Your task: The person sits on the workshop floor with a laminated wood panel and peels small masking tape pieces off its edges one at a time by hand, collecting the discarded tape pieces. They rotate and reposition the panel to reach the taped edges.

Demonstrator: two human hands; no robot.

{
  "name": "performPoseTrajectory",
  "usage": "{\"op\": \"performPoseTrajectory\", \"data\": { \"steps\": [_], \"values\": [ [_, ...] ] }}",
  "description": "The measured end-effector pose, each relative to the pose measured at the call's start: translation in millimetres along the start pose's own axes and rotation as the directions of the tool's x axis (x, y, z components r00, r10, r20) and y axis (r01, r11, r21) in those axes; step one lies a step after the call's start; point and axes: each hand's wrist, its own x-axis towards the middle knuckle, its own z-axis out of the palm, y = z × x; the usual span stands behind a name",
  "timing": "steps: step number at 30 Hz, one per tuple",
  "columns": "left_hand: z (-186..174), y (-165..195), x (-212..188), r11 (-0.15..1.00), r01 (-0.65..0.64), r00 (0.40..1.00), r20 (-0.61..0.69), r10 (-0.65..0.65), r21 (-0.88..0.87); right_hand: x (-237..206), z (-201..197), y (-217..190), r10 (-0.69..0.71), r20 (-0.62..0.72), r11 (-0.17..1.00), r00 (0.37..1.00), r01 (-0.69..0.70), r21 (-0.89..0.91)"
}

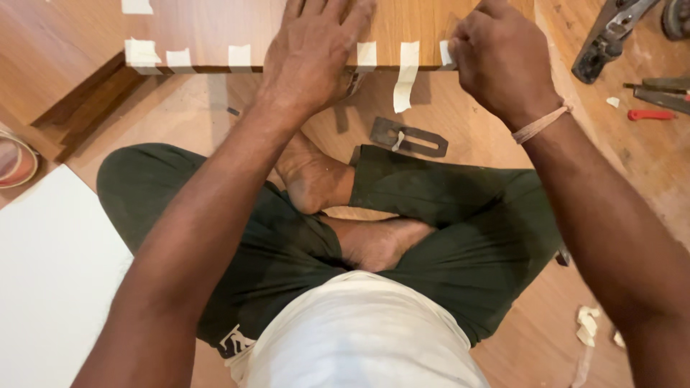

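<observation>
I sit cross-legged on the floor before a wooden panel [215, 32] whose near edge carries several strips of pale masking tape [406, 72]. My left hand [316, 54] lies flat on the panel's top near its edge, fingers spread. At the panel's right end, my right hand [499, 57] is curled with fingers pinched at a tape strip [445, 52] on the edge. One long strip hangs loose below the edge between the hands.
A flat metal plane blade [408, 136] lies on the floor near my feet. A hand plane [611, 36] and a red-handled tool [650, 114] lie at the right. A tape roll [18, 162] sits far left, by a white board [50, 273]. Tape scraps [588, 325] lie lower right.
</observation>
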Motion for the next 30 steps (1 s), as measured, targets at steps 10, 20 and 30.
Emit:
{"op": "performPoseTrajectory", "data": {
  "steps": [10, 20, 30],
  "values": [
    [6, -2, 3, 0.998, 0.06, 0.994, 0.088, -0.061, 0.003, -13, -11, 7, -0.132, 0.102, 0.988, 0.986, 0.122, 0.093],
    [-7, -1, 16, 0.996, 0.085, 0.974, 0.208, -0.085, 0.008, -78, 4, -51, 0.008, -0.003, 0.984, 1.0, -0.008, 0.179],
    [-7, 8, 11, 0.999, 0.044, 0.972, 0.231, -0.036, -0.031, -10, -24, -65, 0.095, -0.115, 0.957, 0.989, -0.059, 0.283]
  ]
}}
